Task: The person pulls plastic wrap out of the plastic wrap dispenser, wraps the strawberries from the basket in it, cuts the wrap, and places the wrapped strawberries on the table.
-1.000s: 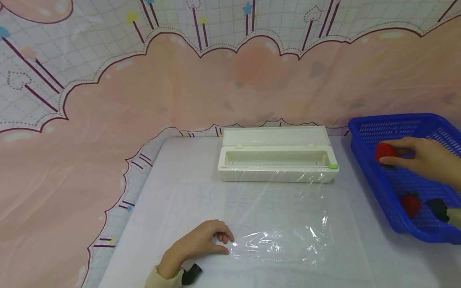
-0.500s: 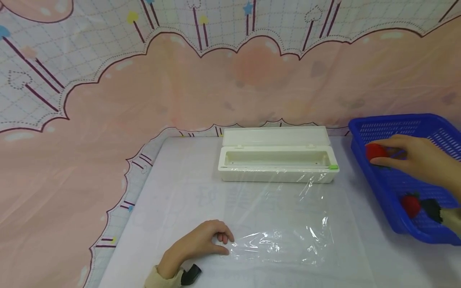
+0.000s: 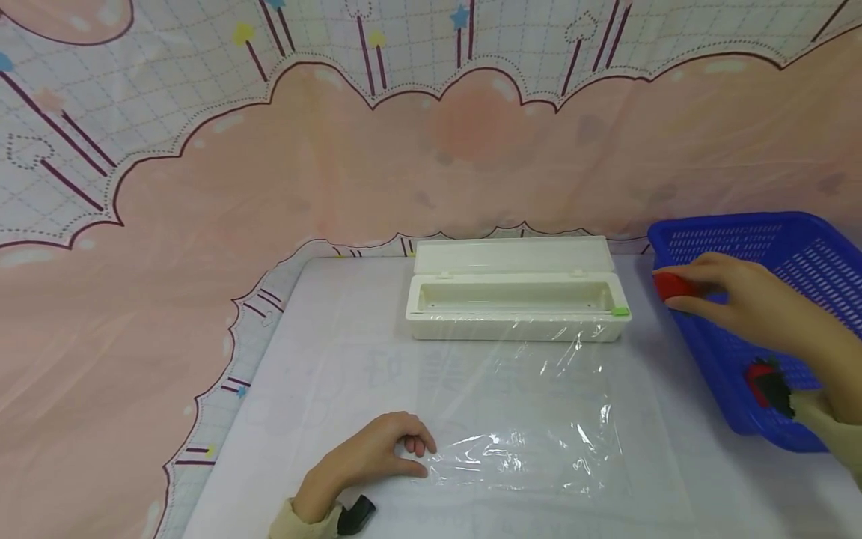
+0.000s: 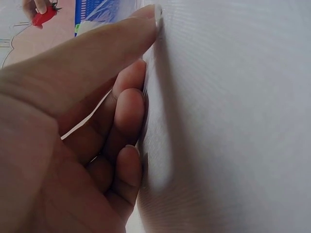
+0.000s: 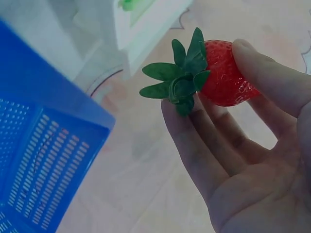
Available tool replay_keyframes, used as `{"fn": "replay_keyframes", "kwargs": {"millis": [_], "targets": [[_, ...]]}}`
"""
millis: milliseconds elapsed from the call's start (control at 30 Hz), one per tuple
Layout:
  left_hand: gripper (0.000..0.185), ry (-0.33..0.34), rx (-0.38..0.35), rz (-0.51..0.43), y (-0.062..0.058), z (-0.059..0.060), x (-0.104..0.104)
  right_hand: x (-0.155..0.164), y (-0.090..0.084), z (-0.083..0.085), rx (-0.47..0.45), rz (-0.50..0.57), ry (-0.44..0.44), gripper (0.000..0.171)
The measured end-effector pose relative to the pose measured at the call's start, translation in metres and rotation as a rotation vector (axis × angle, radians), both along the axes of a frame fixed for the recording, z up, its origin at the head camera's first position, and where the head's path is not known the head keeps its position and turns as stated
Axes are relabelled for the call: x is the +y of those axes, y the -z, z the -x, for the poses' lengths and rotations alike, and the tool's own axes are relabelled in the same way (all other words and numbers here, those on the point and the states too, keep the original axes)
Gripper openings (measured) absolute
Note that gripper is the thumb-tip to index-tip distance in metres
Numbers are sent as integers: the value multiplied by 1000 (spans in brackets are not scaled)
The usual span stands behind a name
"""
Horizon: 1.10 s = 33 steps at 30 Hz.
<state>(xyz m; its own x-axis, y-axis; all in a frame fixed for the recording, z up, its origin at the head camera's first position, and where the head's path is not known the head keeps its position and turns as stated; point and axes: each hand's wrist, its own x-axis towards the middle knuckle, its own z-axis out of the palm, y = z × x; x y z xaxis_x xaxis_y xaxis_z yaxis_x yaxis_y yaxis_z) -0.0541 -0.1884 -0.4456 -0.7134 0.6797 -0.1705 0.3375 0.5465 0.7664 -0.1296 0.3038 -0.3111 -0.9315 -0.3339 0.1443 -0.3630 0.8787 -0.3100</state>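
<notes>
The counter (image 3: 323,352) runs from the near edge to the patterned backdrop (image 3: 269,187), which rises behind it and drapes down past its left side. Open surface lies on the near left and between the sheet of cling film (image 3: 525,419) and the blue basket (image 3: 795,247). The basket sits at the right edge of the counter, its near corner running out of view. The white dispenser box (image 3: 515,307) lies along the far middle with its lid tipped back; the film spreads from its near wall toward the near edge and wrinkles at its near left corner.

Since one second ago, the right hand (image 3: 747,303) has moved left, from inside the basket to over the basket's left rim, carrying the strawberry (image 3: 670,286) with it. The left hand (image 3: 377,453) has not moved. A second strawberry (image 3: 761,372) remains in the basket, close by the right wrist.

Right grip: thumb and fingertips (image 5: 252,58) pinch the red strawberry (image 5: 221,73), green leaves pointing away from the palm; the remaining fingers are spread loosely beneath it. The fruit is in the air above the basket's left rim, to the right of the dispenser box.

Left grip: fingers (image 4: 129,111) curled, knuckles resting on the counter at the film's near left corner, thumb tip (image 4: 146,19) pressed to the surface. Whether film is caught beneath the fingers cannot be told.
</notes>
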Motion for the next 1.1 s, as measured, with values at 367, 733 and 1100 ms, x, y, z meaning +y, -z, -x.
{"fn": "replay_keyframes", "kwargs": {"millis": [367, 733, 1100], "targets": [[22, -8, -9, 7, 0, 0, 0, -20, 2, -3, -42, 79, -28, 43], [22, -9, -3, -1, 1, -1, 0, -43, 6, -8, -134, 200, -61, 35], [22, -7, -2, -5, 2, 0, 0, -61, 9, -11, -107, 274, -117, 32]]}}
